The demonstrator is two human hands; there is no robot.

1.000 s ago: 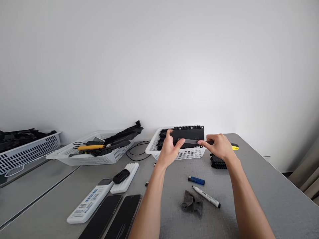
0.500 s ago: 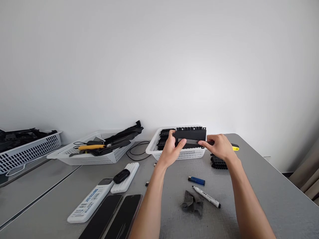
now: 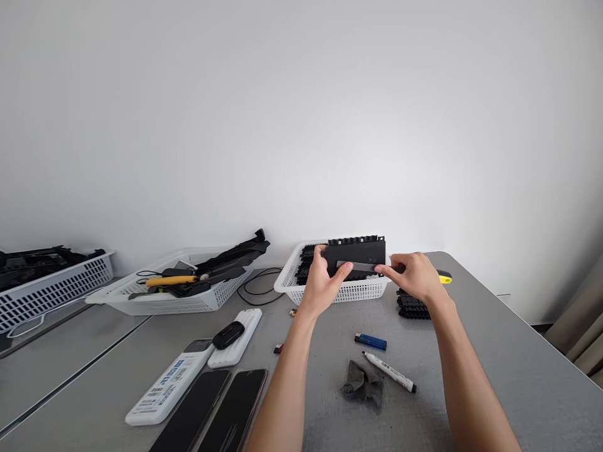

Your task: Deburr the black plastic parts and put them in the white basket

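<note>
My left hand [image 3: 326, 279] grips the left end of a flat black plastic part [image 3: 355, 253] with a notched upper edge, raised in front of a white basket. My right hand [image 3: 414, 275] is closed around a utility knife; its yellow and black handle end [image 3: 445, 276] shows behind the wrist. The knife's grey blade [image 3: 362, 267] lies along the lower face of the part, its left end by my left thumb. My right thumb presses near the blade's right end. Whether the blade cuts into the plastic cannot be seen. Most of the knife's handle is hidden by my right hand.
Behind my hands, the white basket [image 3: 301, 294] holds black ribbed parts. More black parts [image 3: 412, 306] are stacked beside my right wrist. A blue lighter [image 3: 371, 341], a marker [image 3: 390, 371] and a grey cloth [image 3: 362, 384] lie between my forearms. Phones [image 3: 234, 408] and power banks [image 3: 169, 383] are left.
The black part has shifted slightly left and tilted up at its right end. The blade's angle against it has changed a little. Both hands keep their hold.
</note>
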